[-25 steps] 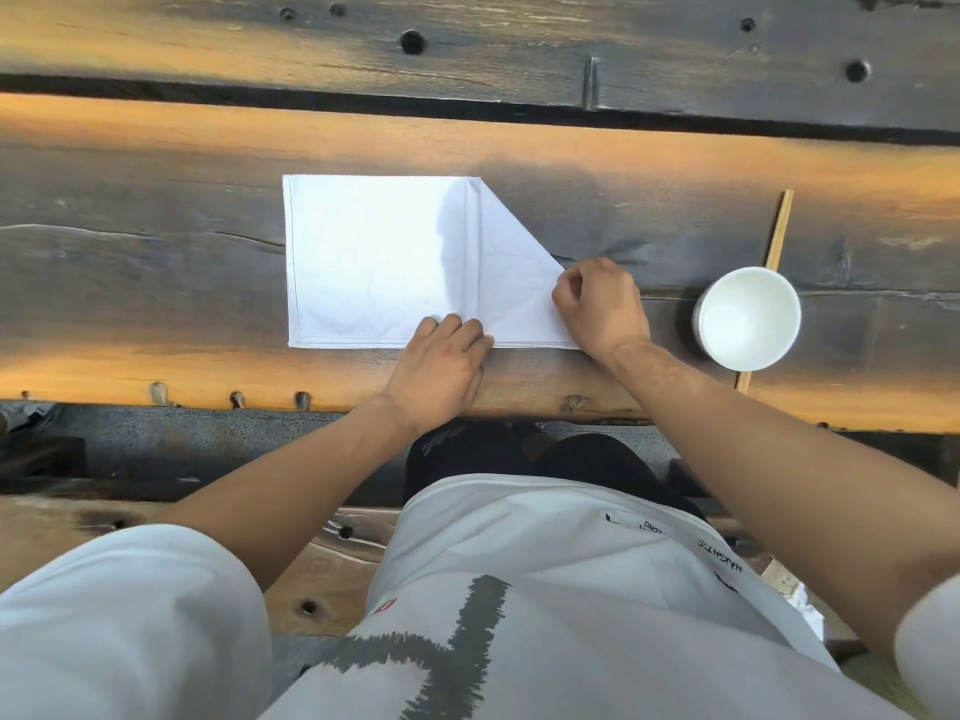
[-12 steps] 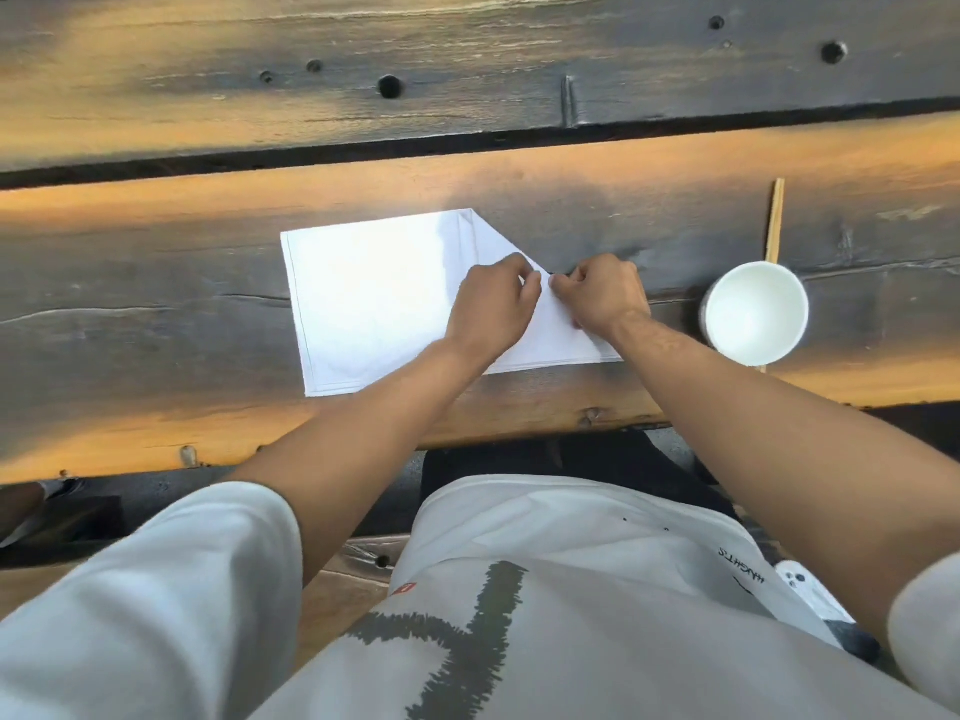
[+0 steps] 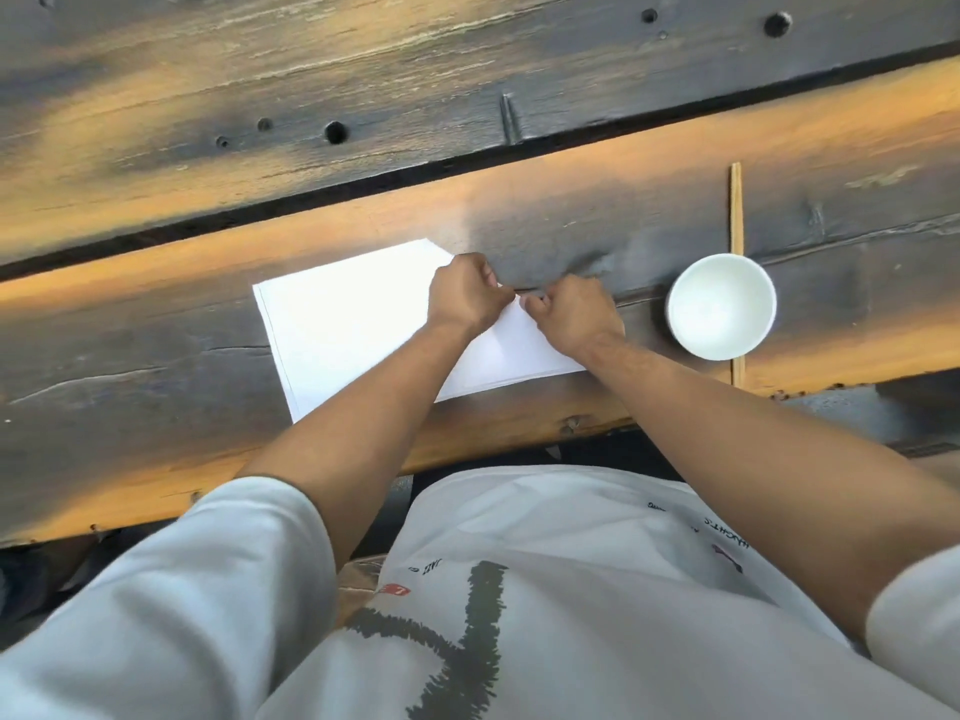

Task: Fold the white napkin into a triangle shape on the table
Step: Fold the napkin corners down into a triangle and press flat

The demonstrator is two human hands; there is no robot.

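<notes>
1. Both our hands meet over the right part of the white napkin (image 3: 353,324), knuckles up, fingertips nearly touching each other
2. Our left hand (image 3: 465,296) has its fingers curled down onto the slanted folded edge of the cloth and seems to pinch it, though the fingertips are hidden under the hand
3. Our right hand (image 3: 574,317) sits just beside it, fingers bent and nipping the same folded edge near its pointed right end
4. We see the napkin lying flat on the near plank of the wooden table (image 3: 156,366), turned a little askew, its left side a plain square edge and its right side folded over into a slant; our forearms cross its near edge
5. We note a white bowl (image 3: 721,306) standing on the same plank to the right of the napkin, near our right hand but apart from it
6. A thin wooden stick (image 3: 736,210) lies under the bowl, showing beyond its far rim and again at its near rim
7. We work on heavy weathered planks, dark grey with warm orange patches, with a dark gap between the near plank and the far one, and round holes bored in the far plank
8. Below the table edge we see our white printed shirt (image 3: 545,589) and short pale sleeves
</notes>
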